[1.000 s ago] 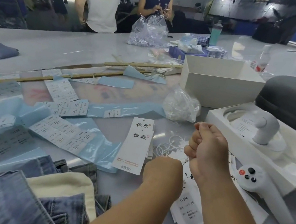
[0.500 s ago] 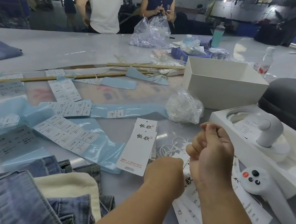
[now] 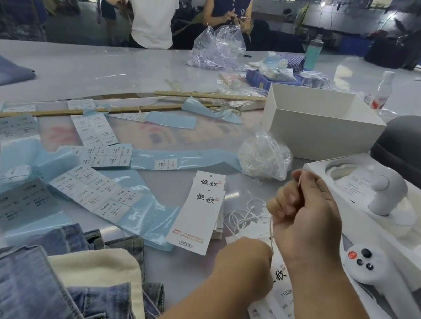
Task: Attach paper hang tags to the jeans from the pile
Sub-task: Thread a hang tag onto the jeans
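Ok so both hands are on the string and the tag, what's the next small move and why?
Probably keep drawing the string up with the right hand until it is snug on the hang tag under the left hand. The string runs between the two fists, and the jeans lie untouched beside them.

I'm seeing a grey table [image 3: 124, 68]: jeans pile [image 3: 26, 284] near hang tags [image 3: 200, 210], sticker sheets [image 3: 94, 190] beside them.
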Action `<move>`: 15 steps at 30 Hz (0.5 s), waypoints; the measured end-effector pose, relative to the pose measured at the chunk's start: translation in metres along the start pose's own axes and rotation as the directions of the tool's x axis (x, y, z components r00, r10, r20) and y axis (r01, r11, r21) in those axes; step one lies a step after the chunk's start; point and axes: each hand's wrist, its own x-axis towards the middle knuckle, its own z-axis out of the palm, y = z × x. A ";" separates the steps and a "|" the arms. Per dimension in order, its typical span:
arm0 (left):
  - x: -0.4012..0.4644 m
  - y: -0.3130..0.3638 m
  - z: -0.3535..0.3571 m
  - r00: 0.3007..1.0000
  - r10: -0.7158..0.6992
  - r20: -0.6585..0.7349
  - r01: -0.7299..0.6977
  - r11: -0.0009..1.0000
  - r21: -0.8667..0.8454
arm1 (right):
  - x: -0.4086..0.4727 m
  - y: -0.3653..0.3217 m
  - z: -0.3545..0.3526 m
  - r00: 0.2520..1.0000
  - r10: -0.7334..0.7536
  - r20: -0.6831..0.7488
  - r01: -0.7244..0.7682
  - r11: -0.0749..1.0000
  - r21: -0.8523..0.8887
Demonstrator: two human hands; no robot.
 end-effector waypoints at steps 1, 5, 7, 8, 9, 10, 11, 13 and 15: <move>0.001 -0.001 0.000 1.000 -0.011 0.003 0.011 1.000 0.003 | 0.003 -0.002 0.002 0.999 0.019 0.025 -0.019 1.000 0.005; 0.002 -0.007 -0.001 0.996 -0.070 -0.047 0.071 0.997 0.021 | 0.012 0.002 0.007 0.996 0.085 0.002 -0.085 0.994 -0.071; 0.003 -0.009 -0.001 0.995 -0.075 -0.071 0.078 0.996 0.045 | 0.015 0.009 0.000 0.998 0.010 -0.057 -0.026 0.958 -0.284; 0.003 -0.010 -0.001 0.995 -0.063 -0.081 0.068 0.996 0.063 | 0.015 0.013 -0.005 0.995 -0.059 -0.077 0.017 0.892 -0.452; 0.003 -0.009 -0.001 0.995 -0.051 -0.090 0.059 0.995 0.086 | 0.017 0.017 -0.012 0.990 -0.118 -0.079 0.045 0.791 -0.610; 0.001 -0.009 -0.002 0.995 -0.044 -0.095 0.054 0.993 0.104 | 0.018 0.020 -0.018 0.984 -0.159 -0.078 0.054 0.686 -0.725; 0.000 -0.008 -0.004 0.994 -0.039 -0.099 0.051 0.992 0.117 | 0.019 0.022 -0.024 0.983 -0.165 -0.079 0.038 0.603 -0.797; -0.003 -0.004 -0.011 0.994 -0.044 -0.104 0.058 0.989 0.138 | 0.020 0.024 -0.034 0.989 -0.077 -0.124 -0.081 0.418 -0.905; -0.007 0.000 -0.021 0.994 -0.042 -0.101 0.059 0.983 0.176 | 0.020 0.022 -0.043 0.986 0.017 -0.167 -0.165 0.279 -0.946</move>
